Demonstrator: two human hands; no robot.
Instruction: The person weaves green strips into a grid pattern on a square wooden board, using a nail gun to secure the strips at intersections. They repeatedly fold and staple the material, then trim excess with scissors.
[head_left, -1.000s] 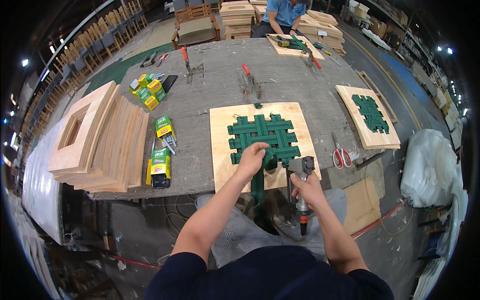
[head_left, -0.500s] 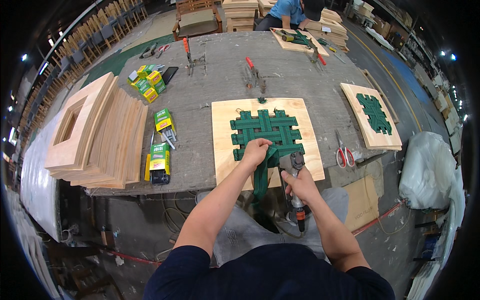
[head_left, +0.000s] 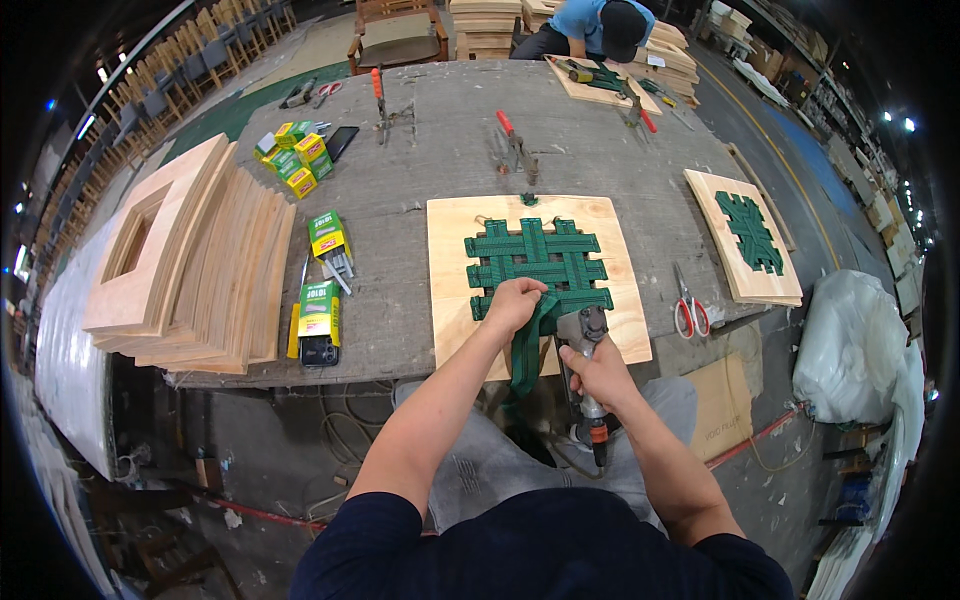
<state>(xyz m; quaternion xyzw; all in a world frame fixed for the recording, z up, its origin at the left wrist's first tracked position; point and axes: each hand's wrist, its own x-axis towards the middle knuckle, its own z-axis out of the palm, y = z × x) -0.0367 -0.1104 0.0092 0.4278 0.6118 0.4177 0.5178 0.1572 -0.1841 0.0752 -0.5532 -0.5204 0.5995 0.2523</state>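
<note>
A square plywood board (head_left: 450, 250) lies on the grey workbench in front of me, with green webbing straps (head_left: 535, 255) woven in a lattice over its middle. My left hand (head_left: 515, 302) pinches a loose green strap (head_left: 523, 355) at the lattice's near edge; the strap hangs down over the board's front. My right hand (head_left: 597, 368) grips a pneumatic staple gun (head_left: 582, 335), its head resting on the board just right of the held strap.
A stack of square wooden frames (head_left: 190, 260) fills the bench's left. Green and yellow staple boxes (head_left: 325, 270) lie between it and the board. Red scissors (head_left: 688, 310) and a second webbed board (head_left: 745, 235) sit right. Another person (head_left: 590, 25) works at the far end beside clamps (head_left: 515, 145).
The view has shifted slightly. My left hand keeps its hold on the strap, and the staple gun has edged up closer to the lattice's near edge.
</note>
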